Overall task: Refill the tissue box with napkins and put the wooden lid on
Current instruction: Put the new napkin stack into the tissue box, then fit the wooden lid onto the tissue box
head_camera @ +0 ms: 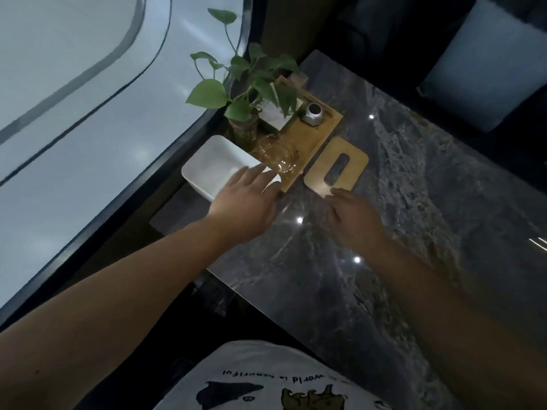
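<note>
We see the white tissue box (216, 164) open and lidless at the table's left edge, just beside a wooden tray (313, 137). The wooden lid (336, 168) lies flat on the dark marble table (399, 202), right of the tray. Our left hand (245, 199) reaches over the box's near corner, fingers spread and loose. Our right hand (355, 214) rests fingertips at the lid's near edge, grasping nothing. A potted plant (245, 84) stands behind the box.

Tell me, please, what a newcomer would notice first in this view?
Two bare hands reach over a dark marble table: the left hand at an open white box, the right hand by a slotted wooden lid. Behind them a leafy plant stands by a wooden tray.
</note>
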The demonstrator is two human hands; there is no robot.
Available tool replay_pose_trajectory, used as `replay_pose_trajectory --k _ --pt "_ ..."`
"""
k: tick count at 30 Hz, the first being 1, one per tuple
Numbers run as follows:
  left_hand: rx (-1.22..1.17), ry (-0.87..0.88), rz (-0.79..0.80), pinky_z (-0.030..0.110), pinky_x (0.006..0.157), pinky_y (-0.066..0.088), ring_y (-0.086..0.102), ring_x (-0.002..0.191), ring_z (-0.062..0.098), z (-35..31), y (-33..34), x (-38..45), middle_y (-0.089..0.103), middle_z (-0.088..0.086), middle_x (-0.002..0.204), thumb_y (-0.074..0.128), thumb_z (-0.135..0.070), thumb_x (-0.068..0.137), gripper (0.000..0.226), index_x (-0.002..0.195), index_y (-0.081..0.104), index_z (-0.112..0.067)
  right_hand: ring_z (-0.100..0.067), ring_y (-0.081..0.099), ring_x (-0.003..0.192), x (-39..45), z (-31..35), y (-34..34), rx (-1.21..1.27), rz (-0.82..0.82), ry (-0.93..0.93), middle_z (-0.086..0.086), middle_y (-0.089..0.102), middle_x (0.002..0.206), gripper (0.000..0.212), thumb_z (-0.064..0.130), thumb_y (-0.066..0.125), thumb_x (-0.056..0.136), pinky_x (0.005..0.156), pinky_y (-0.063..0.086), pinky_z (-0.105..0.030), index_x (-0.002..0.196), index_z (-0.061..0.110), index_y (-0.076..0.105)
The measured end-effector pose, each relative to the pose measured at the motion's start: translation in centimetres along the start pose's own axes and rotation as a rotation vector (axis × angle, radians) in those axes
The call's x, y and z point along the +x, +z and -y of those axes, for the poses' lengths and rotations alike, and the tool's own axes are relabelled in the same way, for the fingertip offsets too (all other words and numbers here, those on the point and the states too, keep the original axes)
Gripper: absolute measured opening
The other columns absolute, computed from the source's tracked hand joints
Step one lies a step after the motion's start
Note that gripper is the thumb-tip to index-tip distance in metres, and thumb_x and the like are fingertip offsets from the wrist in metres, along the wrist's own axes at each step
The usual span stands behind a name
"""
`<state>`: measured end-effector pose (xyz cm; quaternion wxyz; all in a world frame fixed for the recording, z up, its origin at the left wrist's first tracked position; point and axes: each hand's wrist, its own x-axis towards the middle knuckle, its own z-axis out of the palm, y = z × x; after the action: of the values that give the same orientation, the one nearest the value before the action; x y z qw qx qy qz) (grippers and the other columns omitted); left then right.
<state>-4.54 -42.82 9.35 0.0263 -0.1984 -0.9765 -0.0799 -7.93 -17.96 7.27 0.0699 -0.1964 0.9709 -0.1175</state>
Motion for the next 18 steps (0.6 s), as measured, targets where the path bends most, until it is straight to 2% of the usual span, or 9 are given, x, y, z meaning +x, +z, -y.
replay_pose_trajectory --k 2,5,7,12,18 --pt "-0.062 0.053 0.064 0.045 0.111 0.031 0.043 0.132 0.036 -2.1 1.1 1.6 0.049 0.018 0.142 0.043 -0.031 0.093 0.049 0.135 0.05 -0.007 -0.035 0.049 0.129 -0.9 -1.7 1.1 -0.02 -0.001 0.058 -0.024 0.053 0.136 0.036 0.02 0.054 0.094 0.109 0.035 -0.042 0.121 -0.003 0.061" --pt "-0.193 0.03 0.206 0.038 0.113 0.028 0.037 0.138 0.028 -4.4 3.7 4.0 0.038 0.013 0.152 0.045 -0.03 0.096 0.055 0.146 0.036 -0.009 -0.034 0.031 0.141 -1.2 -3.3 2.8 -0.062 0.09 0.145 -0.02 0.034 0.152 0.055 0.037 0.044 0.099 0.112 0.026 -0.043 0.141 0.001 0.042" --pt "-0.19 0.02 0.261 0.037 0.112 0.029 0.034 0.14 0.028 -5.2 5.6 5.7 0.034 0.013 0.155 0.044 -0.03 0.097 0.058 0.148 0.031 -0.008 -0.032 0.022 0.144 -0.9 -4.1 3.8 -0.08 0.135 0.171 -0.017 0.025 0.157 0.062 0.045 0.039 0.099 0.114 0.02 -0.043 0.146 0.005 0.032" --pt "0.127 0.05 0.473 0.046 0.119 0.01 0.005 0.149 0.031 -5.0 9.4 9.5 0.009 0.016 0.161 0.026 -0.033 0.101 0.061 0.152 0.008 -0.004 -0.03 0.009 0.148 0.4 -4.8 5.6 -0.085 0.207 0.114 -0.015 0.012 0.16 0.07 0.052 0.03 0.099 0.117 0.011 -0.047 0.15 0.004 0.019" --pt "0.316 0.035 0.515 0.052 0.116 -0.006 -0.001 0.149 0.03 -4.4 11.6 10.2 0.007 0.015 0.162 0.007 -0.043 0.1 0.065 0.152 0.008 -0.003 -0.026 0.002 0.148 0.8 -6.5 7.2 -0.123 0.315 0.061 -0.011 0.005 0.162 0.072 0.054 0.022 0.099 0.118 0.008 -0.047 0.151 0.005 0.013"
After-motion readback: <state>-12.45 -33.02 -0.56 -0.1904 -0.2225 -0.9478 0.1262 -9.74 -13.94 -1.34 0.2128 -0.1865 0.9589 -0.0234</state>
